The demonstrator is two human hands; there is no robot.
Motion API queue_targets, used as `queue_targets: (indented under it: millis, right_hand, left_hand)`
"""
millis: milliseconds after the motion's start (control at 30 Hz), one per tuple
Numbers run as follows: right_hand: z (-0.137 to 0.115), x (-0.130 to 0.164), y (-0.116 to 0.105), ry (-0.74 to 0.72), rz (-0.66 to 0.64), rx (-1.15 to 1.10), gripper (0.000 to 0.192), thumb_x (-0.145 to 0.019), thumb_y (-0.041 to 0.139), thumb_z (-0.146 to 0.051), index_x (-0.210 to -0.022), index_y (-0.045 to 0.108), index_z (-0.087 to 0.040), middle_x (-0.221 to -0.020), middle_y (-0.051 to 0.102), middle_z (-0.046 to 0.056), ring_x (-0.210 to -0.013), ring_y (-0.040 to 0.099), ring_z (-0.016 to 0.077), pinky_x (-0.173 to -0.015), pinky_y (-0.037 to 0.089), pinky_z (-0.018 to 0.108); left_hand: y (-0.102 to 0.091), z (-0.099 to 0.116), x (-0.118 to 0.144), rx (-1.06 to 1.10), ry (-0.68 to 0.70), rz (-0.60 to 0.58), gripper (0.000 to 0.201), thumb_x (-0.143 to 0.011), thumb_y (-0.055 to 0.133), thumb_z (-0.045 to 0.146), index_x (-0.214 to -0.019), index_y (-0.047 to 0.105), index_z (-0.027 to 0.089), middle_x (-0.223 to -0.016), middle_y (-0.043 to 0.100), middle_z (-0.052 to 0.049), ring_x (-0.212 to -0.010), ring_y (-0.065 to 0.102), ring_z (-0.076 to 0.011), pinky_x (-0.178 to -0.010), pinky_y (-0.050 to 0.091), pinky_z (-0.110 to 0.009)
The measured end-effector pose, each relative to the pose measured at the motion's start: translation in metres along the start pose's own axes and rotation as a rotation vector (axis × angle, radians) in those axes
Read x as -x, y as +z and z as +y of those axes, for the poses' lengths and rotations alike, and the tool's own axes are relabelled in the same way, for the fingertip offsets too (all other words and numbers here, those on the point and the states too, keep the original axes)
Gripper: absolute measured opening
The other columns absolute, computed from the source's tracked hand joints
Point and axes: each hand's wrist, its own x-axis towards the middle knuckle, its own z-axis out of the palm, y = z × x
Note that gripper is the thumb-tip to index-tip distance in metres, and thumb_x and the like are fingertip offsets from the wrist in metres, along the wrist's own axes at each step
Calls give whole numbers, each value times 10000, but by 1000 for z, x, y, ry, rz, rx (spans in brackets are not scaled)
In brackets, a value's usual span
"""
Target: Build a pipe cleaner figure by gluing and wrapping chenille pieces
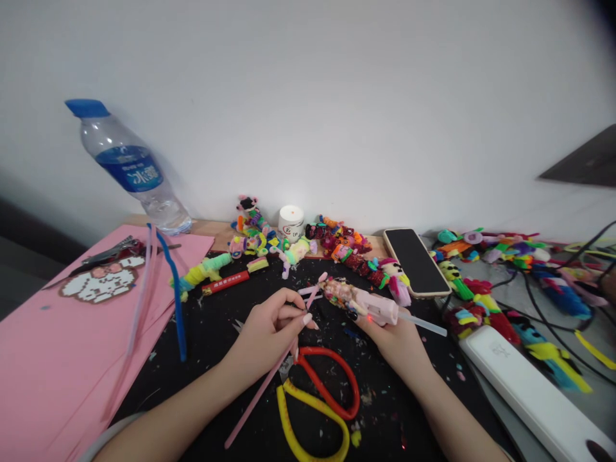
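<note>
My left hand (269,330) pinches a long pink pipe cleaner (260,401) that runs from the fingertips down toward the near edge. My right hand (394,337) grips a pink hot glue gun (370,307) decorated with colourful bits, a clear glue stick jutting out to the right and a red light glowing on it. The gun's tip points left at the pipe cleaner's upper end (315,289). Red and yellow scissors (320,401) lie on the black mat (212,333) between my forearms.
A pink sheet (58,346) with a pixel figure, pipe cleaners and a tilted water bottle (132,170) are at left. Pipe-cleaner figures (337,247), a small white jar (291,221), a phone (416,262), a white power strip (534,391) and cables lie behind and right.
</note>
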Motion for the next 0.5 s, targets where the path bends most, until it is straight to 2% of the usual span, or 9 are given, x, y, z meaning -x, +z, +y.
queue_targets:
  millis: [233,367,500]
  right_hand:
    - [-6,0,-1,-22,-162,-47,103,-722,634,-251,-758,632,-155,-721,682,38,-624,603,174,-564,482,262]
    - [-7,1,-3,-41,-148,-65,85,-707,643,-237,-747,629,-163,-694,670,24,-609,592,167,-547,464,251]
    - [-4,0,-6,-39,-46,-16,136,-753,596,-252,-852,641,-171,-836,689,53,-720,621,191,-630,484,271]
  left_hand:
    - [0,1,0,29,-20,33,188,-793,587,298,-831,439,188,-755,693,-15,-383,526,-68,-405,387,-174]
    - [-2,0,-2,57,-21,57,200,-796,589,301,-834,428,188,-750,688,-11,-376,520,-60,-398,390,-168]
    - [-2,-2,-3,75,-4,54,198,-811,573,305,-844,417,189,-754,685,-9,-375,514,-54,-391,393,-162]
